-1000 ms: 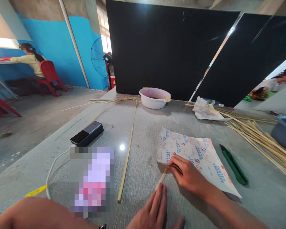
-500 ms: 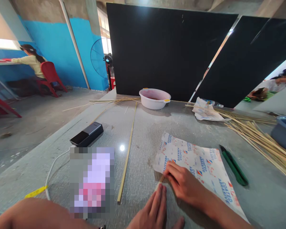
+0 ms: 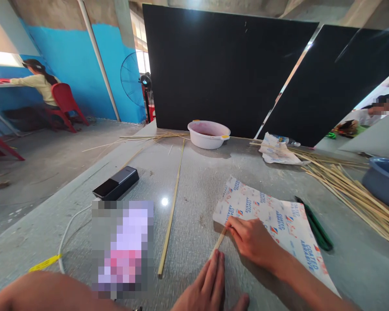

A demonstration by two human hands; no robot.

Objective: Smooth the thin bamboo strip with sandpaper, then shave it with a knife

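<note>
Logged from my remote feed: left hand (image 3: 207,280), fingers straight, thumb apart, laid over a bamboo strip (image 3: 218,242) on the table (image 3: 194,177); right hand (image 3: 251,238), fingers curled tight, pinching a sandpaper sheet (image 3: 280,218) against the strip; green utility knife (image 3: 318,228), beside the sheet.

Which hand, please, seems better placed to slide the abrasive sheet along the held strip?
Probably the right hand, pinching the abrasive sheet at its edge; the left hand lies on the strip.
</note>
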